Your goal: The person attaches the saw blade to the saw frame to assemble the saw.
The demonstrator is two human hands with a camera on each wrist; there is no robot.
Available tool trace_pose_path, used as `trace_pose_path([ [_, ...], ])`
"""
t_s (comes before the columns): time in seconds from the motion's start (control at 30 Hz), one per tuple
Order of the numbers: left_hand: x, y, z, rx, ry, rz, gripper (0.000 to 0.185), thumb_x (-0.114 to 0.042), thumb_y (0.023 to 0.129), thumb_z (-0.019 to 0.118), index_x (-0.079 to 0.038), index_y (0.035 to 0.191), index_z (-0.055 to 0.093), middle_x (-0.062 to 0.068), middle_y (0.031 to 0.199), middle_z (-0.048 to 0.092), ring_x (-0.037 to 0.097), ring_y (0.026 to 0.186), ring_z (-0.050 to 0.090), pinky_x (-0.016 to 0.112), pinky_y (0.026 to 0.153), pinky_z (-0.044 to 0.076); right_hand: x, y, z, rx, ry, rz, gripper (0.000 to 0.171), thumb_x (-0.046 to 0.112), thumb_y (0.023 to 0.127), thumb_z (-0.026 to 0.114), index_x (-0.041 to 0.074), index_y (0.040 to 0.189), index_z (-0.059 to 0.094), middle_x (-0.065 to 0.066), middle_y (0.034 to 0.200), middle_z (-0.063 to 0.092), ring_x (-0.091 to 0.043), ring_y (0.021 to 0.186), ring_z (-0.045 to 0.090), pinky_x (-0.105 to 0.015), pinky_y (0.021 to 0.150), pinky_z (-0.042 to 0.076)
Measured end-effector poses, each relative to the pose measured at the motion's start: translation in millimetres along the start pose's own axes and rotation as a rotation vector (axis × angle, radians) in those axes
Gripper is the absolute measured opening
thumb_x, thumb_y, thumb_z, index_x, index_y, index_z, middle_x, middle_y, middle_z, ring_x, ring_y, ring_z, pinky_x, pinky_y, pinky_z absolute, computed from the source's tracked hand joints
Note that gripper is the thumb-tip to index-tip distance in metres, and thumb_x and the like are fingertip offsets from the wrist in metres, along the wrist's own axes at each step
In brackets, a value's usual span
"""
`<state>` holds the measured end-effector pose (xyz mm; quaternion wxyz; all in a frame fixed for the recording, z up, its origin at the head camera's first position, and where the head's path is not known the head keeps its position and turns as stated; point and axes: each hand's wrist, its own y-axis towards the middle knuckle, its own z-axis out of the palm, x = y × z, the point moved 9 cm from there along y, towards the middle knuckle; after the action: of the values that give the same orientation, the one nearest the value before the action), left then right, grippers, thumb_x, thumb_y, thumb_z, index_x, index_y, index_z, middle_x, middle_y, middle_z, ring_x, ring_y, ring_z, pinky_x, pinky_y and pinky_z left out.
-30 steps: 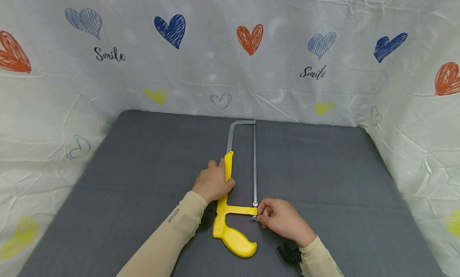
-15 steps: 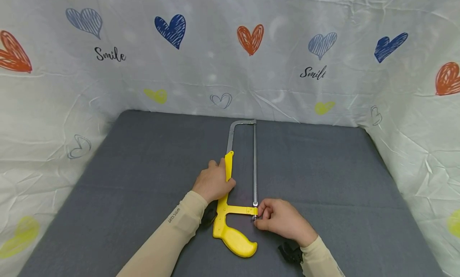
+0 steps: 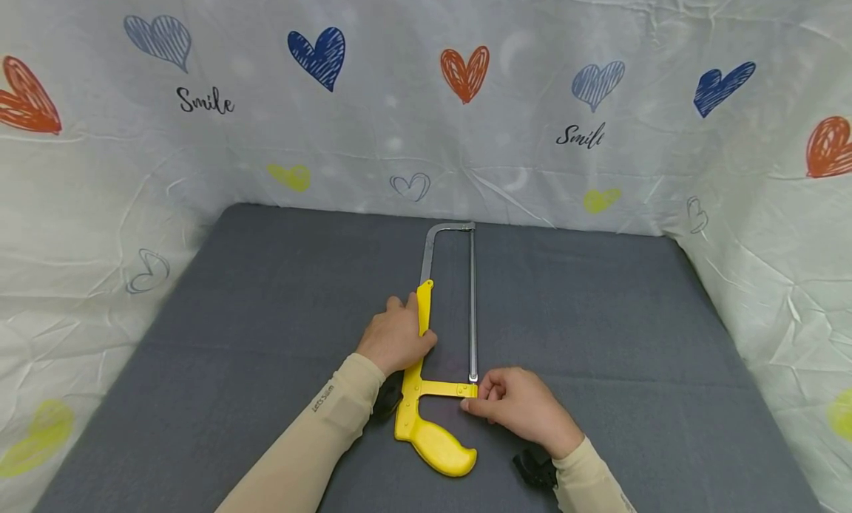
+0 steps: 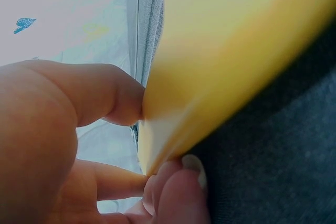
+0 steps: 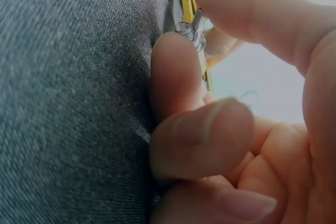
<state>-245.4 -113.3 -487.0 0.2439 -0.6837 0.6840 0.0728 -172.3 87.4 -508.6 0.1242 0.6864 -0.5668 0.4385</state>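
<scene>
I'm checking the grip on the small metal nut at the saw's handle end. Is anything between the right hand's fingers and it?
Nothing visible. The right hand has its fingertips directly on the wing nut beside the yellow saw. The left hand only holds the frame.

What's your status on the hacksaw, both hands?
Left hand grips hacksaw frame, pinning it flat on the grey mat. Right hand pinches wing nut at blade's near end. Nothing obstructing.
</scene>
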Motion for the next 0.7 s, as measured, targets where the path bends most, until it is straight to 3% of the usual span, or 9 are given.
trace_pose_path([
  [0.7, -0.1, 0.4, -0.3, -0.001, 0.009, 0.009, 0.086, -0.034, 0.1, 0.066, 0.002, 0.169, 0.03, 0.031, 0.143, 0.053, 0.031, 0.078, 0.063, 0.042, 0.075, 0.061, 2.7, 0.4, 0.3, 0.061, 0.055, -0.076, 0.029, 0.04, 0.094, 0.081, 0.017, 0.078, 0.071, 0.006, 0.061, 0.062, -0.01, 0.051, 0.044, -0.025, 0.049, 0.034],
])
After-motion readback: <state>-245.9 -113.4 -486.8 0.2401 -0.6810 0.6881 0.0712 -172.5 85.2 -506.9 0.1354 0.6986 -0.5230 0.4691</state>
